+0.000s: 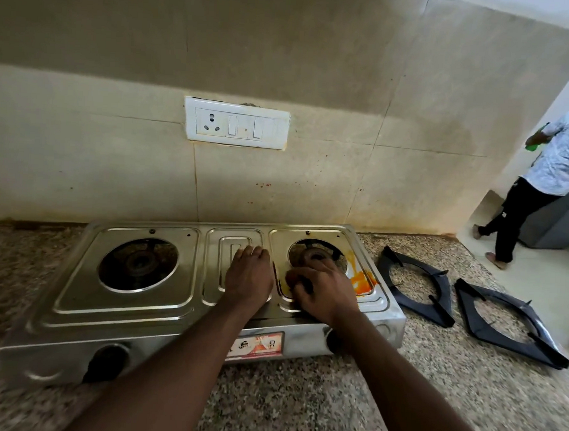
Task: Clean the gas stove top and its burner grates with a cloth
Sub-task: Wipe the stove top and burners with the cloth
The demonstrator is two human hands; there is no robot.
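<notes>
Plainly left hand (248, 276) flat on stove top (133, 308); right hand (323, 291) curled, its hold indiscernible.

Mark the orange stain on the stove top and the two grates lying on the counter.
orange stain (361, 282), head view, middle of the smear.
left grate (447, 294), head view, its right-hand bar.
right grate (468, 307), head view, its broad left band.

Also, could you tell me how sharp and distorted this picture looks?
Head view: wide-angle distortion bows the wall tiles; the gas stove blurs at its near-left corner, like the countertop beside it; soft glare streaks its steel top; the burner grates look fairly crisp.
</notes>
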